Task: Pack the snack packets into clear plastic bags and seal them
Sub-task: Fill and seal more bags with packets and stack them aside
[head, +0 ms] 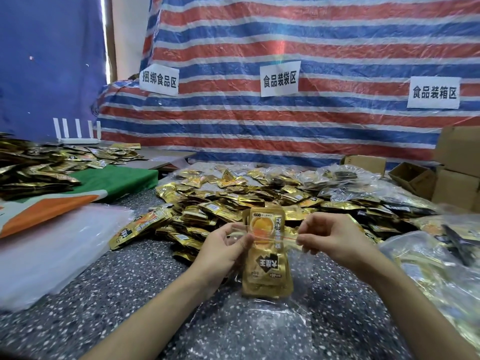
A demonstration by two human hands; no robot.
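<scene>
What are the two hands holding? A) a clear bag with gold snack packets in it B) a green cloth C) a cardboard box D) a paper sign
A: the left hand and right hand each pinch the top of the clear plastic bag, with gold snack packets in it.

A striped tarp [285, 42] bearing three paper signs [279, 78] backs the speckled table [78, 302].

Glossy gold foil packets [266, 252], a clear, shiny plastic bag [249, 328], speckled stone-look desk [104, 294], woven striped tarp [285, 48], matt cardboard boxes [452, 183].
</scene>
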